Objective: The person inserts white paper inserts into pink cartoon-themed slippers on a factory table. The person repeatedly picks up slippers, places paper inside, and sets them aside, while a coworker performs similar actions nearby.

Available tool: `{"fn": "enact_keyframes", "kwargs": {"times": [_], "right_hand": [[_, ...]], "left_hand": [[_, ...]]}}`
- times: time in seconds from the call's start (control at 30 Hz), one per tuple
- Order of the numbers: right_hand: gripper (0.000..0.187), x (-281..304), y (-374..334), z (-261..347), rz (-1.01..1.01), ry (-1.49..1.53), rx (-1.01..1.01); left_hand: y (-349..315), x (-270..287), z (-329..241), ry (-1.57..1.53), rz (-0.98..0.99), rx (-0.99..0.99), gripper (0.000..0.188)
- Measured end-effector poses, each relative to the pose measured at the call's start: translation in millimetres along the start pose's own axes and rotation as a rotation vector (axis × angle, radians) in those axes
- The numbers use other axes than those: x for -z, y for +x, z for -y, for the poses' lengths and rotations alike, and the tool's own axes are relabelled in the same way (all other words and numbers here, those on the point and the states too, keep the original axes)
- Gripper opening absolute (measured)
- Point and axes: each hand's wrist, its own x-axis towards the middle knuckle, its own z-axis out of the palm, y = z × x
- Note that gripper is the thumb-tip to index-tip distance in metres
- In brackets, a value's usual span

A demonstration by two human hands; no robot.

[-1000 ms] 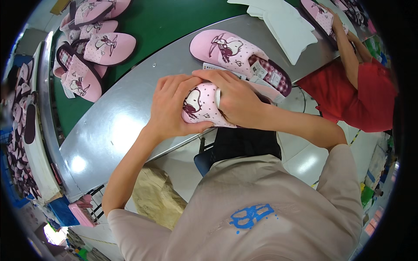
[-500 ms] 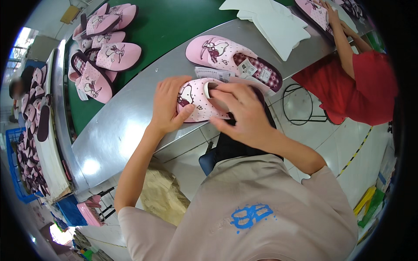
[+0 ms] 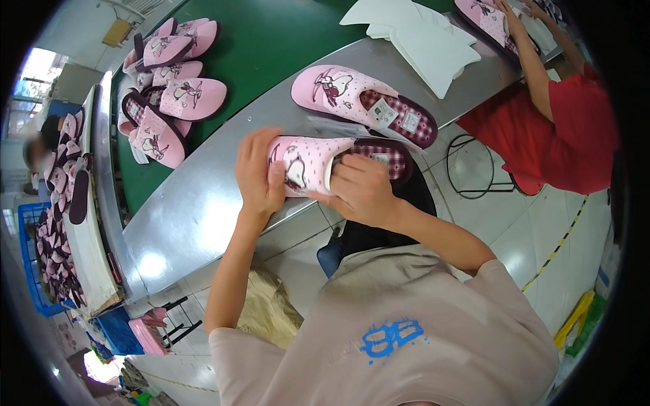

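Grip state: the left hand [image 3: 258, 177] clasps the toe of a pink slipper [image 3: 308, 164]; the right hand [image 3: 359, 189] pinches its upper at the opening. The slipper rests between both grips at the near edge of the metal desk [image 3: 196, 210]. It appears light, soft and flexible; hold it by toe and upper. Beyond the grips lies a second pink slipper [image 3: 359, 101]. The fingertips under the upper are hidden.

The held slipper [image 3: 318, 164] was pink with maroon-checked lining, like its mate [image 3: 362, 103] beside the green belt [image 3: 271, 47].
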Motion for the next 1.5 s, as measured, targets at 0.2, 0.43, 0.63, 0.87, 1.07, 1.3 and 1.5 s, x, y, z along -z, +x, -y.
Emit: {"fn": "enact_keyframes", "kwargs": {"times": [0.2, 0.43, 0.63, 0.87, 1.07, 1.3, 1.5], "right_hand": [[0.022, 21, 8, -38, 0.285, 0.071, 0.259], [0.061, 42, -27, -7, 0.627, 0.324, -0.18], [0.074, 13, -20, 0, 0.65, 0.596, -0.282], [0.056, 12, -10, -11, 0.582, 0.78, -0.265], [0.06, -2, -22, -8, 0.427, 0.7, -0.193], [0.057, -9, -30, -9, 0.357, 0.657, -0.153], [0.053, 7, -17, -15, 0.322, 0.691, -0.012]], "left_hand": [[7, 12, -17, -0.332, -0.182, 0.605, 0.024], [-3, 25, -43, -0.592, -0.015, 0.505, 0.012], [-2, 61, -51, -0.618, 0.469, 0.455, 0.041], [-14, 58, -45, -0.613, 0.436, 0.476, 0.054], [-23, 55, -42, -0.648, 0.367, 0.486, 0.057], [-22, 55, -33, -0.646, 0.396, 0.486, 0.067], [-24, 52, -22, -0.694, 0.327, 0.525, 0.072]]}}
